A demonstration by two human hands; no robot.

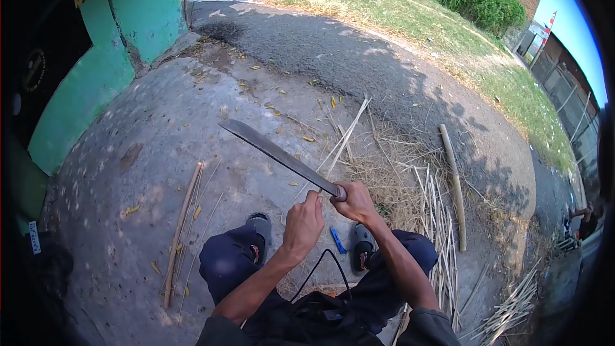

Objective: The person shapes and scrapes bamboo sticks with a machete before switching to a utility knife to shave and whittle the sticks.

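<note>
My right hand (pixel 354 202) is wrapped around the handle of a machete (pixel 275 154). Its long dark blade points up and to the left, across the space in front of me. Close beside it, my left hand (pixel 303 223) is closed at the near end of a thin bamboo strip (pixel 346 136), which runs forward under the blade. The fingertips and the exact grip are partly hidden. On the ground between my feet lies a small blue object (pixel 338 241).
Many split bamboo strips (pixel 441 250) lie by my right leg, with another bundle (pixel 512 307) farther right. A thick pole (pixel 453 186) rests beyond them, near scattered shavings (pixel 391 173). Thin sticks (pixel 184 234) lie to the left. A green wall (pixel 96 83) stands at the left.
</note>
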